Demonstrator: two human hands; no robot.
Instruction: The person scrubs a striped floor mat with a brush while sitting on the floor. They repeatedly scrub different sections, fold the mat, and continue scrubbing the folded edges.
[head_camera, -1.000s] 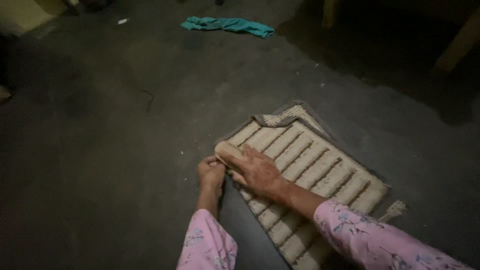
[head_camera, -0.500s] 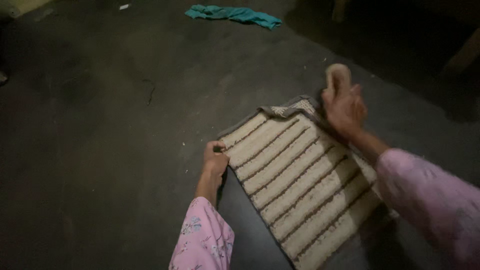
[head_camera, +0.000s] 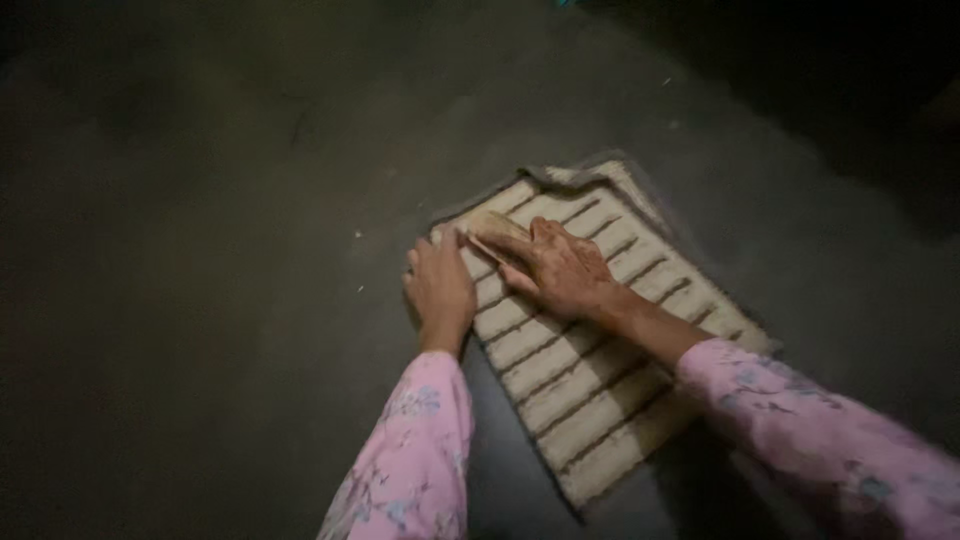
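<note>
A beige ribbed mat (head_camera: 600, 385) with dark stripes lies on the dark floor, its far corner folded over. My right hand (head_camera: 562, 268) is closed on a pale scrubbing brush (head_camera: 490, 226) and presses it onto the mat's near-left part. My left hand (head_camera: 440, 290) lies palm down on the mat's left corner beside the brush and holds it against the floor. Both arms wear pink flowered sleeves.
Dark grey concrete floor (head_camera: 220, 300) surrounds the mat, with a few small pale specks on it. The top right of the view is in deep shadow.
My right hand has swung the brush from above the mat's far corner back down onto its left part. My left hand has shifted onto the corner. The view has tilted down, losing the teal cloth.
</note>
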